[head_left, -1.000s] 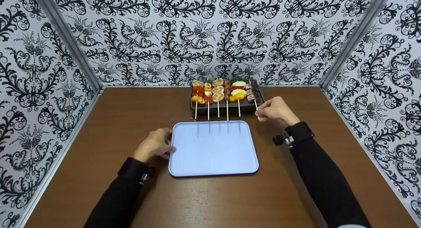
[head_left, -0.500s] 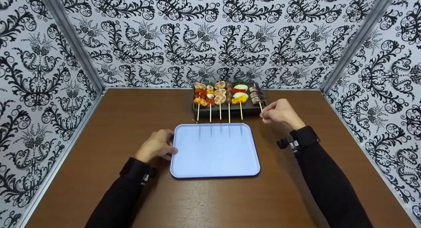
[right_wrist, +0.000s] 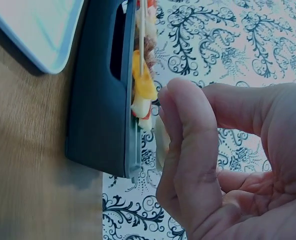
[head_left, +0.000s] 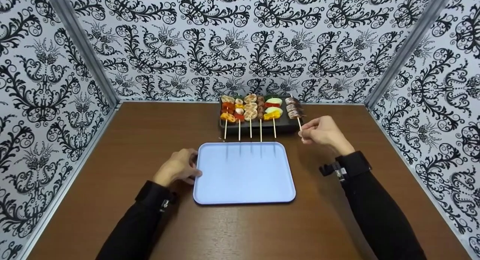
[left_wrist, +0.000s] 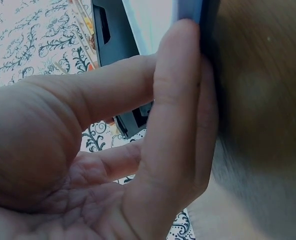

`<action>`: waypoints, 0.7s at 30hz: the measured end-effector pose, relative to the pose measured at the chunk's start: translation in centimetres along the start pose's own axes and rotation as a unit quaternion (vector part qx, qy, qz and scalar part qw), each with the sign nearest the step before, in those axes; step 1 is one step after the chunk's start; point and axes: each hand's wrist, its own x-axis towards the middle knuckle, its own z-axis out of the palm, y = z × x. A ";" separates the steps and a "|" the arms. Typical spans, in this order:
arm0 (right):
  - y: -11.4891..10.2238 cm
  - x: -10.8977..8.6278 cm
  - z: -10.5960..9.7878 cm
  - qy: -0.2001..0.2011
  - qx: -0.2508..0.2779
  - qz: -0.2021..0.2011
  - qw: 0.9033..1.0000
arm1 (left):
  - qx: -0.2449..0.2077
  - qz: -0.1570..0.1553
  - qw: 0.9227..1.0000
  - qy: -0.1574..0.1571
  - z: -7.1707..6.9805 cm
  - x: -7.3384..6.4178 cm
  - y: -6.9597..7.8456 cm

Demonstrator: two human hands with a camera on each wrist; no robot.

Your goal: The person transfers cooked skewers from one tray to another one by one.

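My right hand [head_left: 323, 132] pinches the lower end of a wooden skewer [head_left: 294, 109] threaded with dark-and-pale, meat-like chunks. That skewer is at the right end of a black grill [head_left: 285, 128]; whether it still touches the grill I cannot tell. In the right wrist view, the fingers hide most of its stick. My left hand [head_left: 176, 167] grips the left edge of a pale blue tray [head_left: 243, 173], thumb over the rim. The left wrist view shows the other fingers [left_wrist: 175, 100] against the tray's side. The tray lies flat on the table in front of the grill.
Several other skewers lie side by side on the grill, with vegetables [head_left: 273, 111], round slices [head_left: 250, 111] and brown balls [head_left: 260, 108]; their sticks point towards the tray. The brown table [head_left: 150, 125] ends at patterned walls [head_left: 240, 46] behind and at both sides.
My right hand has shifted slightly right with the meat skewer, widening the gap to the neighbouring vegetable skewer. The left hand stays on the tray. The head view has tilted a little.
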 end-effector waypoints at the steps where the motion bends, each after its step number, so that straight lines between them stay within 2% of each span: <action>1: 0.0 -0.2 0.1 -0.002 0.001 -0.002 1.000 | -0.002 -0.003 1.000 0.000 0.0 0.0 0.0; 12: -0.5 -2.6 1.0 -0.017 0.022 -0.016 1.000 | -0.001 0.000 1.000 0.000 0.0 0.0 0.0; 21: -0.9 -3.9 2.6 -0.030 0.018 -0.033 0.999 | -0.021 -0.003 1.000 -0.001 -0.1 0.1 -0.1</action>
